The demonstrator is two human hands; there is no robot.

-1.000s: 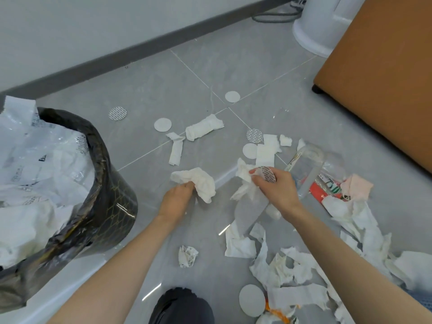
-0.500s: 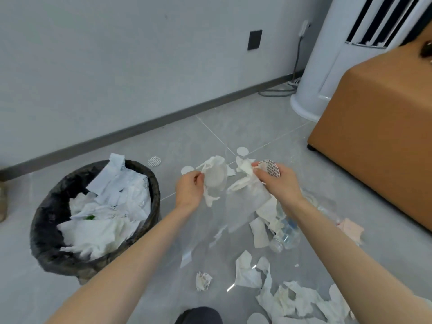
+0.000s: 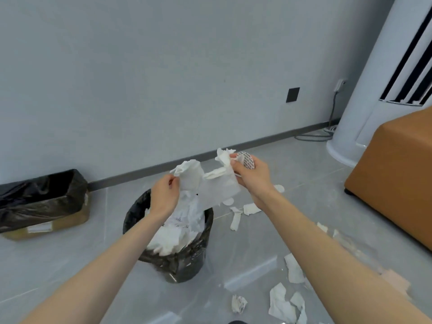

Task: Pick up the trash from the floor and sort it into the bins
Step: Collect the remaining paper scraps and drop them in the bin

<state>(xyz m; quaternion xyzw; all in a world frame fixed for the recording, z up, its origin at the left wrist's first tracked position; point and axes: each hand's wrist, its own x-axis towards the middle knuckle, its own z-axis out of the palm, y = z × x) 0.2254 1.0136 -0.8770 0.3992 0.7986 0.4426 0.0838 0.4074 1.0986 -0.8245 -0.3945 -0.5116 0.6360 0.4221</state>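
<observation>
Both bare forearms stretched forward, converging toward each other. Left hand (image 3: 163, 197) held out, back of hand showing, thumb and forefinger pinching crumpled tissue (image 3: 189, 175) just right of fingertips. Right hand (image 3: 253, 180) slightly higher, fingers curled, gripping torn paper sheet (image 3: 222, 188) at its left side, round patterned disc (image 3: 245, 161) held at fingertips above. Hands near, not touching.

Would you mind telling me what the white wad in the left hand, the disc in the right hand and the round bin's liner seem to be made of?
White wad: soft matte tissue paper, judging by its crumpled folds and torn edges. Disc: probably a foil or paper seal, thin with a printed pattern. Liner: thin glossy black plastic film, wrinkled and reflecting light.
</observation>
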